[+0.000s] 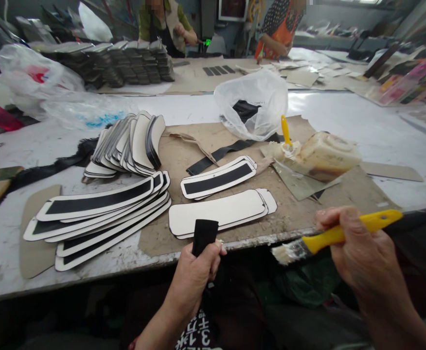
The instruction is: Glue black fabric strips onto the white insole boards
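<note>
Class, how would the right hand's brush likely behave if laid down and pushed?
The brush would probably move stiffly, its yellow handle looking solid. Its bristles, clotted with pale residue, might drag stickily. Its flat-looking metal band suggests little rolling.

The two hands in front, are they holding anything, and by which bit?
Right hand: the brush, by the middle of its yellow handle. Left hand: a black strip, below its upper end, which pokes up.

The brush handle (326, 239) is yellow, the strip (205, 236) black, the long fanned pieces (99, 198) off-white banded with black.
</note>
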Motion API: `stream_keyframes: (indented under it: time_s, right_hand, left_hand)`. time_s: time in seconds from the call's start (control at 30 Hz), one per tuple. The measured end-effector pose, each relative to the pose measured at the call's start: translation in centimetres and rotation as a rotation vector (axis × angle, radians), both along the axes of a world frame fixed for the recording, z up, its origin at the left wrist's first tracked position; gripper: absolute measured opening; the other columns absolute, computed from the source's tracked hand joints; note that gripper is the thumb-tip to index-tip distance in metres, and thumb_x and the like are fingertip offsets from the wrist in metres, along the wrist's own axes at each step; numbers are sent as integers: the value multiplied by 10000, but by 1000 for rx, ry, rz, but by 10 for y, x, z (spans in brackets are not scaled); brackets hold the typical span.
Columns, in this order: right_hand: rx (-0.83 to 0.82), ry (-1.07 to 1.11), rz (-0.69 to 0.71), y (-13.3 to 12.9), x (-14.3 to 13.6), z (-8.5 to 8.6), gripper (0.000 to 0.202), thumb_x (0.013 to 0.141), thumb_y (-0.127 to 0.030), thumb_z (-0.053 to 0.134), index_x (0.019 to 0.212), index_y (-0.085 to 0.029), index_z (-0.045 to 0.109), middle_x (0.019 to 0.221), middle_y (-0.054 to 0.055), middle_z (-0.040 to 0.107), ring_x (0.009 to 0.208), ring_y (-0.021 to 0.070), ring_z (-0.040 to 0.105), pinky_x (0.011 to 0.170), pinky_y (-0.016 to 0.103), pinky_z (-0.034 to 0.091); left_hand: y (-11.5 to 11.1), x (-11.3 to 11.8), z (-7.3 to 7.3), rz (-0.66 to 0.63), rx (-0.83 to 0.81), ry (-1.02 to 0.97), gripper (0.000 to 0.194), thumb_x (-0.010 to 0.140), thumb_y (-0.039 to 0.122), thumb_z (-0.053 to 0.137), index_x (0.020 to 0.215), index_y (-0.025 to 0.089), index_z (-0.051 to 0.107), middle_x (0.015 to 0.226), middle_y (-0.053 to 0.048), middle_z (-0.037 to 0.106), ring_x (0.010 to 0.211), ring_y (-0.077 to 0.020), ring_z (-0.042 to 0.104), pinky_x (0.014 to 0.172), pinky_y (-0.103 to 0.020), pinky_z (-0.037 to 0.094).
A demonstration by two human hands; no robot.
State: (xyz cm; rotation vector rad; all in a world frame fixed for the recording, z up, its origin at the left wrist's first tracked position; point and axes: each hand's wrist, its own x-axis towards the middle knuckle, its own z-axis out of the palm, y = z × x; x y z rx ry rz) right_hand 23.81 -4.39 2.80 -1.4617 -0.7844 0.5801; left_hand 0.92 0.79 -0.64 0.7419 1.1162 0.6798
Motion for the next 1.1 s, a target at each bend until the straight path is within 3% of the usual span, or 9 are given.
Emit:
stream_keyframes:
  time_s: [0.17, 0.27, 0.47, 0.57, 0.8, 1.0, 1.1]
  right_hand:
    - [-246, -239, 444, 0, -25, -4, 310, 898, -428, 474, 728, -195, 586, 661, 6, 543, 591, 132, 503, 553, 244, 421]
    - [-285, -247, 538, 9, -47, -7, 282, 889, -409, 498, 735, -185, 573, 648, -13, 512, 581, 114, 466, 543, 223, 395]
    - [-318, -124, 605, 21, -72, -3, 208, 788, -376, 636, 756, -179, 575, 672, -22, 550, 596, 111, 492, 556, 214, 405]
    - [-338, -191, 640, 23, -82, -3, 170, 739, -305, 681, 726, -181, 565, 674, -26, 554, 632, 122, 503, 602, 223, 415]
    - [-343, -341, 663, 28, -91, -3, 226, 854, -268, 522, 643, -190, 504, 635, -27, 535, 605, 121, 483, 583, 228, 383]
    - [-344, -215, 588, 31, -96, -6, 254, 858, -374, 534, 701, -182, 591, 644, -7, 593, 618, 140, 539, 621, 244, 413]
    - [-307, -173, 437, 33, -91, -10, 302, 835, -435, 567, 669, -183, 551, 573, -31, 508, 534, 115, 470, 527, 231, 382]
  left_hand:
    - [-2, 2, 5, -117, 17, -51, 206, 747, 344, 644, 791, 146, 612, 460, 85, 325, 423, -49, 250, 424, -207, 192]
    - [-1, 0, 12, -165, 10, -39, 231, 719, 296, 677, 900, 169, 608, 503, 87, 351, 445, -54, 284, 440, -205, 223]
    - [-2, 0, 25, -266, 33, -42, 268, 682, 290, 732, 880, 136, 638, 566, 58, 439, 515, -70, 366, 493, -210, 293]
    - [-4, 2, 26, -271, 29, -115, 258, 688, 281, 727, 887, 142, 638, 673, 22, 534, 588, -87, 433, 549, -212, 346]
    - [-4, -8, 17, -265, 50, -69, 276, 757, 407, 643, 717, 148, 557, 557, 23, 519, 476, -76, 414, 456, -206, 298]
    - [-1, -19, 14, -241, 108, -56, 389, 830, 463, 519, 635, 135, 595, 477, 2, 502, 438, -84, 414, 462, -217, 311]
    - [-1, -22, 12, -236, 111, -55, 400, 823, 464, 532, 625, 128, 620, 476, -12, 519, 442, -91, 436, 475, -223, 325]
